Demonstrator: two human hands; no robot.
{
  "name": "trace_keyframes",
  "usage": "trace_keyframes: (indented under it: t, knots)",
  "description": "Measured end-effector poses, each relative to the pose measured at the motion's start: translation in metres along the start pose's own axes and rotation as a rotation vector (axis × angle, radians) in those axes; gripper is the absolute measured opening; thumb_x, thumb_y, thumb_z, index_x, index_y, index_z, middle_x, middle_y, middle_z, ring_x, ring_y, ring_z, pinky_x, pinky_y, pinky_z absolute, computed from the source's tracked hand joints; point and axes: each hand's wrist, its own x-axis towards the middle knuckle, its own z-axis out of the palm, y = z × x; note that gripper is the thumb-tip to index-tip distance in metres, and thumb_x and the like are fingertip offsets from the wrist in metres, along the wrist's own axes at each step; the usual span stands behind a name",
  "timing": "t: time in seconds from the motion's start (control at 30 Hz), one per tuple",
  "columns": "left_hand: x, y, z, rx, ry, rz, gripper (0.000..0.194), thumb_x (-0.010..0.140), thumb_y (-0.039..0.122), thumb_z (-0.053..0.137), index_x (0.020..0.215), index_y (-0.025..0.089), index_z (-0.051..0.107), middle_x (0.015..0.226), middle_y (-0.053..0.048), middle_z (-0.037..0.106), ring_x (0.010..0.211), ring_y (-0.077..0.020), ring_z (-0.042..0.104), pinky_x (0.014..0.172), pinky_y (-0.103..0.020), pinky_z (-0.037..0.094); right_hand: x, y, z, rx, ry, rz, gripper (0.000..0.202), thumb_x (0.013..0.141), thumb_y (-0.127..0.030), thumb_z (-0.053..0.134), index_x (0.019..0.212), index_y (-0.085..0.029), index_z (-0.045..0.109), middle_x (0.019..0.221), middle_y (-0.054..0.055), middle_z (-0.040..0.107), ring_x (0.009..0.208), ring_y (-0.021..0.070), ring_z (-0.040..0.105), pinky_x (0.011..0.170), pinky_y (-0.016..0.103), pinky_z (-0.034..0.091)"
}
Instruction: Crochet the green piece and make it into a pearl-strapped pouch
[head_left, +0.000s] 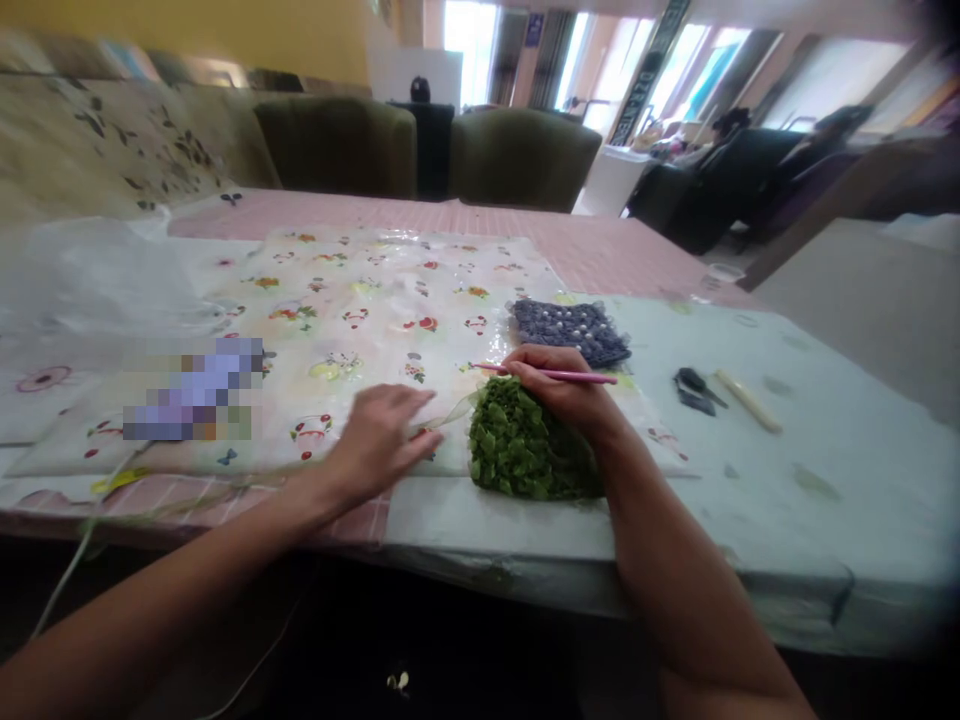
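Observation:
A green, leafy-textured crocheted piece [517, 440] lies near the table's front edge. My right hand [562, 385] rests over its upper right part, closed round a pink crochet hook [577, 377] whose tip points left. A thin, pale green ribbon [459, 408] runs from the left side of the piece toward my left hand [390, 430]. That hand hovers left of the piece, slightly blurred, its fingers apart; whether the ribbon passes between them is unclear. Behind my right hand sits a dark blue-grey crocheted piece [570, 330] with white beads.
To the right on the tablecloth [825, 420] lie a dark small tool [697, 390] and a cream stick [748, 402]. A blurred-out purple object [199, 390] with a white cable and a clear plastic bag [105, 280] are at left. Chairs [525, 155] stand behind the table.

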Motion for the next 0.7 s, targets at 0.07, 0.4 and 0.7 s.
trace_keyframes:
  t: [0.07, 0.4, 0.7]
  knots:
    - [0.021, 0.022, 0.022, -0.052, -0.133, -0.03, 0.035, 0.092, 0.03, 0.052, 0.12, 0.013, 0.067, 0.102, -0.012, 0.073, 0.099, -0.0267, 0.064, 0.096, -0.044, 0.043, 0.0, 0.001, -0.002, 0.011, 0.017, -0.005, 0.025, 0.085, -0.035, 0.056, 0.072, -0.016, 0.064, 0.065, -0.001, 0.053, 0.062, 0.011, 0.043, 0.056, 0.024, 0.031]
    - [-0.01, -0.007, -0.047, -0.255, -0.485, -0.274, 0.031, 0.084, 0.025, 0.037, 0.085, 0.019, 0.068, 0.077, -0.002, 0.067, 0.073, -0.0186, 0.061, 0.069, -0.029, 0.044, -0.001, 0.0, -0.007, -0.012, 0.03, -0.033, 0.025, 0.087, -0.035, 0.057, 0.072, -0.017, 0.064, 0.068, 0.0, 0.056, 0.065, 0.0123, 0.047, 0.058, 0.025, 0.035]
    - [-0.086, -0.052, -0.09, -0.241, -0.478, -0.435, 0.029, 0.084, 0.041, 0.049, 0.087, 0.024, 0.073, 0.084, -0.001, 0.072, 0.079, -0.02, 0.064, 0.075, -0.025, 0.049, -0.002, 0.001, -0.014, 0.021, 0.131, 0.015, 0.022, 0.085, -0.033, 0.06, 0.07, -0.018, 0.064, 0.063, -0.001, 0.051, 0.061, 0.0112, 0.042, 0.055, 0.026, 0.03]
